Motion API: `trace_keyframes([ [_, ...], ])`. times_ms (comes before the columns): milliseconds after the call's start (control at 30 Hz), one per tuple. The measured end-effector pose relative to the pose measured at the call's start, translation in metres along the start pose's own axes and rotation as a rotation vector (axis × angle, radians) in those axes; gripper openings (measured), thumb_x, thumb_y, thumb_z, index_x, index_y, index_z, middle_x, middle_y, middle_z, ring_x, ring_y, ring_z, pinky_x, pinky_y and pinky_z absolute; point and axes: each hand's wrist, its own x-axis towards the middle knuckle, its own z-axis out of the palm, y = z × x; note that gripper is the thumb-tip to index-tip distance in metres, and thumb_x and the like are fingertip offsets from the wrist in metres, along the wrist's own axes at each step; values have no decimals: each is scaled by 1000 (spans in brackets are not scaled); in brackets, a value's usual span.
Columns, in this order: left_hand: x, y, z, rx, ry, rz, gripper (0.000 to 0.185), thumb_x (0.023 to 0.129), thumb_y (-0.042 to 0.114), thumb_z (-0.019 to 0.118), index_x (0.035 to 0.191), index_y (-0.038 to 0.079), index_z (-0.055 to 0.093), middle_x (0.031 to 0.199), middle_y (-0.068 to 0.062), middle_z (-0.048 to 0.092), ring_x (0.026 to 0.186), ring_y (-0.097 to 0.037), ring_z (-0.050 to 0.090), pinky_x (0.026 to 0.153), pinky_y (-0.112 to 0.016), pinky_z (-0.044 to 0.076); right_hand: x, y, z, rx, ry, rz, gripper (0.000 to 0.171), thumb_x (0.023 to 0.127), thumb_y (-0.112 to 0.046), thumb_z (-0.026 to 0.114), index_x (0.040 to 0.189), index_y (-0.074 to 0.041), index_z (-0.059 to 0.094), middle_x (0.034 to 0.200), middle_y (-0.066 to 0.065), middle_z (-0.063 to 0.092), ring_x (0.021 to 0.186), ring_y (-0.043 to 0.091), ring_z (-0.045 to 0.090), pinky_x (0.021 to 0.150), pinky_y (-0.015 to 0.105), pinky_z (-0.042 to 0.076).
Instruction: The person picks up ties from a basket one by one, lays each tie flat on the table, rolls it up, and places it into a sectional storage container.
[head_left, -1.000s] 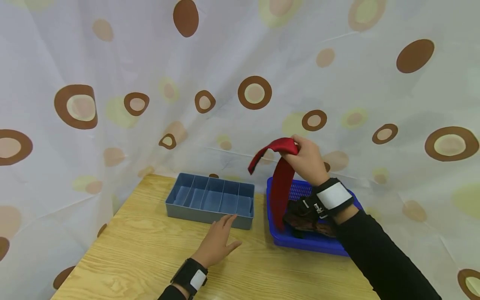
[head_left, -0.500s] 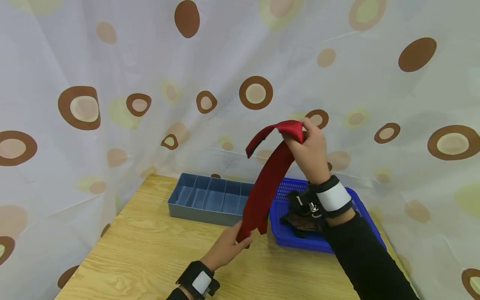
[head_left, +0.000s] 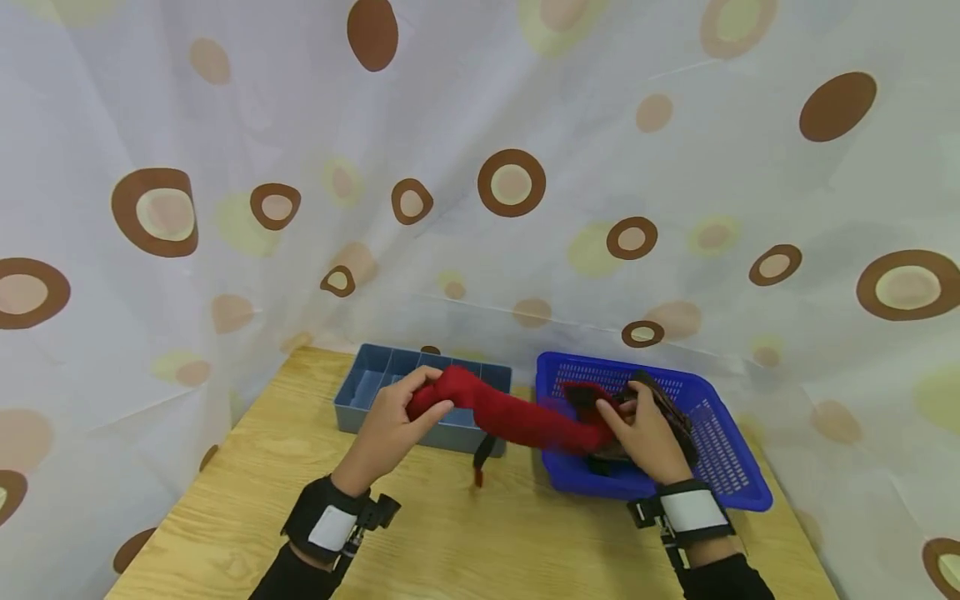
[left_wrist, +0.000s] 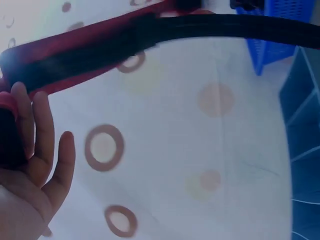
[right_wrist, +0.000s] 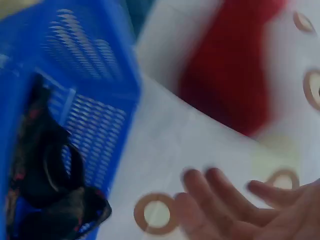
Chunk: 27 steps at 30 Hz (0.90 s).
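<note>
A long red fabric band (head_left: 525, 421) with a black underside and a dark dangling strap stretches sideways between my hands. Its left end is held in my left hand (head_left: 386, 433), between thumb and fingers, in front of the grey-blue divided box (head_left: 450, 435). In the left wrist view, the band's black strip (left_wrist: 90, 57) runs out above the fingers. My right hand (head_left: 651, 437) is over the blue basket (head_left: 731, 450), near the band's other end. The right wrist view shows its fingers (right_wrist: 200, 192) loosely spread with nothing between them, and the blurred red fabric (right_wrist: 230, 75) beyond.
Dark patterned fabric pieces with black loops (right_wrist: 55, 170) lie in the basket. Box and basket stand side by side at the back of the wooden table (head_left: 247, 492). A spotted white sheet (head_left: 450, 100) hangs behind and around it.
The red band swung from hanging under the raised right hand to lying nearly level. My left hand took its lower end and rose; my right hand came down over the basket and loosened.
</note>
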Motion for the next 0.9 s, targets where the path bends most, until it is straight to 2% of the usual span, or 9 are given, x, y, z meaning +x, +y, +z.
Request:
trace_keyframes([
  [167, 15, 21, 13, 33, -212, 59, 25, 92, 25, 61, 114, 13, 59, 86, -2, 63, 62, -7, 48, 53, -20, 41, -20, -26, 33, 158, 56, -399, 67, 86, -12, 67, 143, -5, 33, 130, 17, 51, 118, 29, 50, 92, 45, 46],
  [233, 19, 30, 20, 50, -288, 83, 24, 93, 26, 60, 113, 13, 59, 86, -2, 62, 63, -7, 49, 55, -19, 42, -28, -43, 43, 230, 19, -538, 76, 79, -5, 73, 143, -8, 33, 132, 13, 51, 119, 21, 50, 94, 37, 47],
  [333, 22, 42, 28, 95, -354, 134, 24, 93, 25, 59, 112, 11, 59, 90, -3, 64, 70, -8, 54, 61, -18, 47, -34, -65, 55, 336, -39, -613, 79, 75, -1, 75, 143, -8, 33, 129, 13, 54, 112, 11, 55, 90, 28, 50],
  [467, 20, 53, 29, 211, -370, 213, 27, 93, 25, 59, 113, 8, 59, 100, -5, 67, 80, -10, 59, 69, -18, 49, -31, -79, 68, 378, 52, -623, 50, 73, 12, 68, 119, -1, 54, 103, 15, 66, 85, 9, 61, 69, 25, 54],
  [600, 11, 54, 9, 361, -333, 244, 28, 92, 29, 60, 111, 9, 62, 97, -3, 68, 78, -9, 56, 68, -19, 45, -29, -75, 59, 128, 168, -601, 33, 69, 14, 65, 97, -4, 64, 87, 9, 69, 74, 14, 61, 65, 29, 51],
  [667, 5, 49, -6, 426, -322, 214, 25, 91, 30, 61, 107, 11, 64, 92, 1, 67, 74, -7, 53, 67, -20, 42, -32, -67, 45, -68, 202, -604, 34, 68, 11, 70, 97, -7, 66, 89, 8, 70, 79, 19, 64, 72, 35, 51],
  [767, -4, 37, -26, 481, -370, 154, 21, 91, 33, 60, 101, 16, 65, 85, 6, 64, 70, -4, 49, 66, -20, 40, -38, -55, 25, -351, 265, -662, 43, 58, 2, 83, 96, -8, 65, 88, 7, 69, 82, 25, 65, 77, 43, 50],
  [833, -10, 32, -34, 489, -414, 131, 21, 92, 37, 58, 98, 18, 64, 82, 10, 62, 69, -2, 48, 65, -20, 40, -42, -50, 16, -454, 294, -709, 51, 52, -5, 89, 95, -8, 64, 86, 8, 68, 81, 25, 64, 78, 44, 49],
  [900, -15, 30, -39, 476, -432, 124, 22, 93, 38, 56, 97, 18, 64, 82, 11, 61, 69, -2, 48, 65, -19, 41, -44, -50, 13, -478, 315, -743, 56, 47, -9, 92, 95, -8, 63, 84, 7, 68, 79, 25, 63, 77, 44, 48],
])
